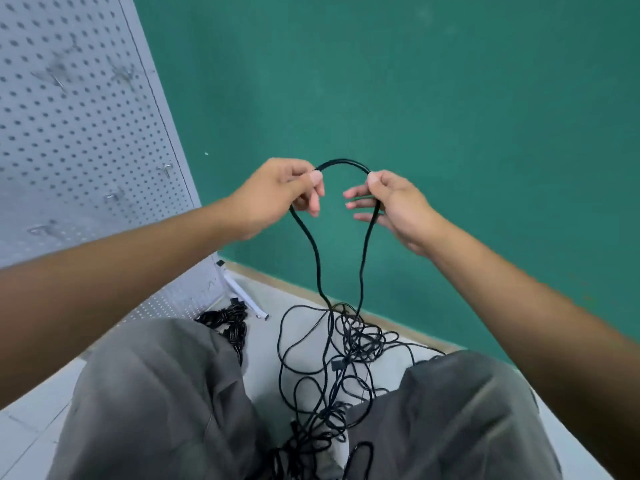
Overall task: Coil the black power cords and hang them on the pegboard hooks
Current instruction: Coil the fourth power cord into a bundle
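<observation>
A black power cord [343,163] arches between my two raised hands in front of the green wall. My left hand [277,192] pinches one side of the arch between thumb and fingers. My right hand [391,202] pinches the other side, its lower fingers spread. Both strands hang down into a loose tangle of black cord [349,341] on the floor between my knees. The grey pegboard [69,126] stands at the left with several metal hooks [166,168], all bare.
A coiled bundle of black cord [228,320] lies on the floor by the pegboard's base, next to a white tube [242,292]. My grey trouser legs [149,393] fill the lower frame. The green wall [450,98] is close ahead.
</observation>
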A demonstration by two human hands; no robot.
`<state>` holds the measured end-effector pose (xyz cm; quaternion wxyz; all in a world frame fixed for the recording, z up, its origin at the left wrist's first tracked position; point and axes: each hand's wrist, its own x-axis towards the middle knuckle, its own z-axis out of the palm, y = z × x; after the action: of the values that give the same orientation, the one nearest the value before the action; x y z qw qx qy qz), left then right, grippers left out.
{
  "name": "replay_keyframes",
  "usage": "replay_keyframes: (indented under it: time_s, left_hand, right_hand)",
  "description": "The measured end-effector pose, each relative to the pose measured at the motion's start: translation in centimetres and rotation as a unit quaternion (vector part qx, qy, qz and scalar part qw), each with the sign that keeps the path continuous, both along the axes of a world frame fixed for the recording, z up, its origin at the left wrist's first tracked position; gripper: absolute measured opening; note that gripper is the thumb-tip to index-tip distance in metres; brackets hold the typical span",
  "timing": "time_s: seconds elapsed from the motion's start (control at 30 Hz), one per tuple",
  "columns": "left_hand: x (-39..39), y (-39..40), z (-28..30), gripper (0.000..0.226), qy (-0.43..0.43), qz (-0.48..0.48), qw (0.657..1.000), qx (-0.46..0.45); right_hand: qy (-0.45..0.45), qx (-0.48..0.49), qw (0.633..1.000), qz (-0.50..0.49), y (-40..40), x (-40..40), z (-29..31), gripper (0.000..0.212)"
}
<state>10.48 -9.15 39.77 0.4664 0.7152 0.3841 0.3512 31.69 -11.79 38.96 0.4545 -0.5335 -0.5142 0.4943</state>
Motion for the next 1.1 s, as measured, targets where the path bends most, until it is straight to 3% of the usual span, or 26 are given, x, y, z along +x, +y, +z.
replay_keyframes:
  time_s: [0.13,0.27,0.37,0.53,0.63,0.7,0.97,1.1]
  left_hand:
    - [1.2,-1.5,4.4,0.033,-0.033,0.016,0.999,0.002]
    - [1.7,-2.4,7.6,0.036,-0.042,0.037,0.998,0.007]
    - [1.8,-3.1,8.9,0.037,-0.053,0.036,0.998,0.015]
    - [1.0,-4.2,10.5,0.021,-0.084,0.104,0.990,0.040]
    - [-0.1,-5.9,9.3,0.054,-0.037,0.122,0.992,0.011]
    - [-0.4,-7.5,7.8,0.060,-0.018,0.090,0.996,-0.001]
    - [1.5,-12.7,4.1,0.033,0.001,-0.057,0.998,-0.031]
    - [3.4,-12.6,4.9,0.020,-0.024,-0.033,0.999,0.005]
  right_hand:
    - [-0.011,-0.006,0.996,0.084,-2.9,-1.6,-0.7,0.016]
    - [-0.033,-0.012,0.980,0.194,-4.7,-2.5,-0.7,0.033]
    - [-0.105,0.004,0.962,0.253,-5.5,-3.0,0.2,0.016]
    - [-0.116,0.074,0.976,0.169,-6.0,-3.2,3.8,0.018]
    - [-0.072,0.101,0.983,0.137,-6.2,-2.6,7.6,0.019]
    - [-0.069,0.121,0.981,0.136,-6.6,-2.6,10.2,0.020]
    - [-0.035,0.172,0.979,0.106,-7.2,-3.3,18.8,0.021]
    - [0.002,0.184,0.980,0.080,-7.0,-3.4,21.5,0.020]
